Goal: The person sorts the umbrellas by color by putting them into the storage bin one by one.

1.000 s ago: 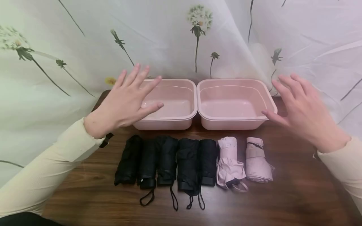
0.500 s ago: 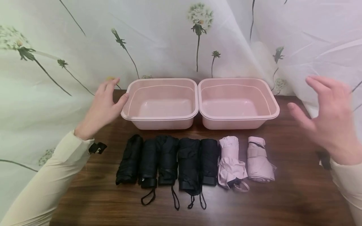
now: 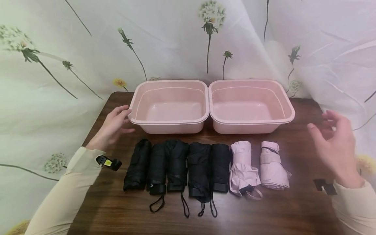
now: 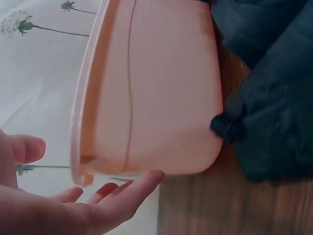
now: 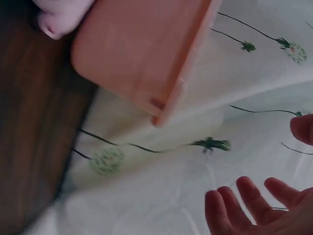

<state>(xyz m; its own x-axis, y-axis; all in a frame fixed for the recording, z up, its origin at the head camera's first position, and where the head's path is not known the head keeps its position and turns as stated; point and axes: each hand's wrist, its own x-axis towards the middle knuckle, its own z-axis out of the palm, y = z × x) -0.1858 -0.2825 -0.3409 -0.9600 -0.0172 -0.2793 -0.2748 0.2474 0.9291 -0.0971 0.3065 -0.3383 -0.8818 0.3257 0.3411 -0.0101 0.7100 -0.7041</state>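
Observation:
Two pink plastic basins stand side by side, the left basin [image 3: 168, 122] touching or nearly touching the right basin [image 3: 252, 122]. My left hand [image 3: 113, 126] is at the left basin's outer end, fingers loosely extended by its rim; whether they touch it I cannot tell. To the right, my right hand [image 3: 336, 143] hovers apart from the right basin, fingers relaxed and holding nothing. In front of the basins lies a row of folded umbrellas: several black umbrellas [image 3: 177, 166], then a ruffled pink umbrella [image 3: 241, 163] and a neatly rolled pink umbrella [image 3: 274, 168].
The dark wooden table [image 3: 141, 218] carries everything. Behind it hangs a white cloth [image 3: 173, 42] printed with dandelions, close to the basins' back. Black wrist straps [image 3: 108, 162] show at the cuffs, and wrist loops [image 3: 185, 205] trail from some umbrellas toward the front.
Both hands have moved apart from above the basins and come down, the left to the left basin's end, the right out past the right basin. Basins and umbrellas keep their arrangement.

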